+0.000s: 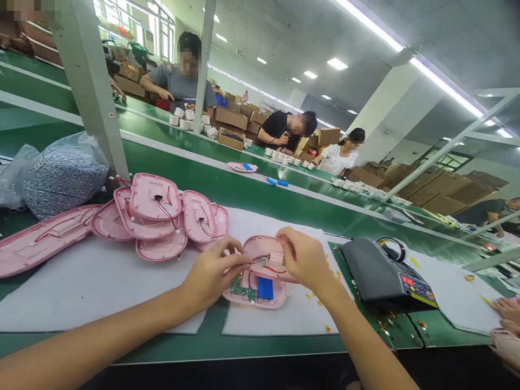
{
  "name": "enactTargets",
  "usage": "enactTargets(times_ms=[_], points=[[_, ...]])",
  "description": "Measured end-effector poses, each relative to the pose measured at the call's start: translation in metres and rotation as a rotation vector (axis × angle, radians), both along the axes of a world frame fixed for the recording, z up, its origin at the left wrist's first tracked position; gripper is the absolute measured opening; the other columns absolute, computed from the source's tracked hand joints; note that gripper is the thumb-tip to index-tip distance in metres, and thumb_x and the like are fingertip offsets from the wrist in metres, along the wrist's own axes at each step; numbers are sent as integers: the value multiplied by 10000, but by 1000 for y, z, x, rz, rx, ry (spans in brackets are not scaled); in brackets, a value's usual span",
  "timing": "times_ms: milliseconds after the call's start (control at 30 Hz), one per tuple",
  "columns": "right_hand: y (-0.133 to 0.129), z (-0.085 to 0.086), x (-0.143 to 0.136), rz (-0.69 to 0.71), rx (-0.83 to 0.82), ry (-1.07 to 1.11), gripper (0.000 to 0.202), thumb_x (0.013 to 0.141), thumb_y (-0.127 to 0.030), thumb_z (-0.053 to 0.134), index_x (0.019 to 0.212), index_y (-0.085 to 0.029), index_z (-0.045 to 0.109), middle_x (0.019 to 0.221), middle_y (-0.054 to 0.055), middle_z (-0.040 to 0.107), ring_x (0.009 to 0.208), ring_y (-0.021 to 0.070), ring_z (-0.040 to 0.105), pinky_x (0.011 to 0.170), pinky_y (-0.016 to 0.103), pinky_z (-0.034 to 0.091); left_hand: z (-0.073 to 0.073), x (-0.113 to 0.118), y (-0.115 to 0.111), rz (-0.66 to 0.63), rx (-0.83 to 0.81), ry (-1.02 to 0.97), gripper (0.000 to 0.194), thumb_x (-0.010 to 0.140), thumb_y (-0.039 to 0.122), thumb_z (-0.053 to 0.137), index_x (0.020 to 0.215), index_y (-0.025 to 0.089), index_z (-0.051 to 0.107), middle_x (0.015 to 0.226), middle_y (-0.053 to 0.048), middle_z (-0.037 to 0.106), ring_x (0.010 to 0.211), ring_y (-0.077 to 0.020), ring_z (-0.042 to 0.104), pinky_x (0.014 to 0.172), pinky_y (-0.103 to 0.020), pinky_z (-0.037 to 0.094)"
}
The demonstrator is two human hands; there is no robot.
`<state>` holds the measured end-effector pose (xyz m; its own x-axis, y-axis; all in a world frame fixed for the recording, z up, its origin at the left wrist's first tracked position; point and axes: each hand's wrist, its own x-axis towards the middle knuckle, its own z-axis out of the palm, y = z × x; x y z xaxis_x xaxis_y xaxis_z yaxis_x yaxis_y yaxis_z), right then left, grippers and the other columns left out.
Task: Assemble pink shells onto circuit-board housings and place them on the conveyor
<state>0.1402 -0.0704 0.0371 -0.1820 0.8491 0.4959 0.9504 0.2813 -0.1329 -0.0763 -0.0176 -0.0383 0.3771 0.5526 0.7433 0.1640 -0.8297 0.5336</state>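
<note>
My right hand [306, 257] grips the right edge of a pink plastic shell [254, 246], thumb inside and fingers behind. The shell is tilted, its inner side facing me, with red and black wires in it. My left hand [213, 273] is closed in a pinch at the shell's left side, on a thin wire [260, 260] by the fingertips; its very end is hard to make out. Just below, partly covered by the held shell, lies another pink shell [278, 300] with a green circuit board [241, 290] and a blue battery pack [265, 288].
Pink shells with wires [156, 197] are piled at left, by a bag of silvery material [65, 176]. At right stands a dark tape dispenser [388, 276] with a red display. White foam sheets [154, 292] cover the bench. Co-workers sit across the green line; another person's hand [507, 311] is far right.
</note>
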Motion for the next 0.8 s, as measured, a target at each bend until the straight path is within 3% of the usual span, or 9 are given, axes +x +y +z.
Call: enactTargets(times_ms=[67, 167, 267, 367, 433, 533, 700, 800], points=[[-1, 0, -13, 54, 36, 42, 207, 897, -195, 392, 885, -212, 599, 729, 7, 659, 629, 138, 558, 600, 258, 357, -2, 0, 0, 119, 166, -1, 217, 947, 252, 537, 913, 295, 747, 1071, -70, 592, 951, -186, 571, 785, -323, 525], [-3, 2, -22, 90, 52, 64, 206, 894, -191, 401, 875, -215, 604, 731, 9, 662, 632, 139, 560, 604, 261, 365, -5, 1, 2, 85, 120, -64, 200, 944, 237, 540, 919, 281, 734, 1184, -65, 546, 1025, -184, 578, 854, -352, 550], [-1, 1, -22, 76, 13, 98, 192, 882, -198, 416, 862, -217, 606, 693, -1, 652, 607, 137, 552, 595, 264, 364, -7, 4, 6, -63, -238, -188, 105, 908, 286, 594, 946, 205, 648, 1093, -65, 595, 833, -139, 631, 712, -285, 578], [4, -2, -22, 16, -24, 178, 160, 863, -212, 443, 868, -220, 603, 729, -6, 676, 618, 139, 566, 603, 266, 373, -7, 6, 9, -191, -663, -314, 349, 787, 319, 714, 1002, 194, 469, 931, -29, 620, 692, -133, 634, 563, -240, 546], [9, -5, -24, -9, -61, 218, 151, 851, -225, 458, 881, -224, 606, 776, -2, 693, 664, 151, 591, 632, 270, 386, -6, 7, 9, -281, -802, -342, 440, 742, 326, 741, 1000, 203, 407, 827, 13, 596, 638, -128, 625, 525, -219, 520], [15, -8, -34, 7, -151, 189, 138, 828, -289, 528, 904, -232, 628, 817, 5, 702, 735, 170, 614, 679, 280, 395, -6, 7, 8, -275, -820, -333, 441, 716, 351, 757, 965, 194, 429, 830, 13, 575, 644, -127, 624, 518, -212, 512], [25, -16, -43, -45, -296, 141, 95, 763, -314, 635, 795, -229, 666, 716, -11, 682, 645, 152, 571, 605, 264, 351, -8, 8, 11, -200, -789, -297, 471, 688, 414, 780, 956, 177, 474, 995, -41, 579, 682, -121, 615, 577, -247, 533], [30, -16, -42, -47, -344, 245, 61, 742, -264, 631, 768, -221, 665, 719, -22, 682, 664, 146, 582, 628, 256, 381, -3, 8, 12, -252, -801, -174, 388, 741, 447, 699, 938, 161, 526, 867, -30, 603, 673, -140, 593, 563, -236, 493]])
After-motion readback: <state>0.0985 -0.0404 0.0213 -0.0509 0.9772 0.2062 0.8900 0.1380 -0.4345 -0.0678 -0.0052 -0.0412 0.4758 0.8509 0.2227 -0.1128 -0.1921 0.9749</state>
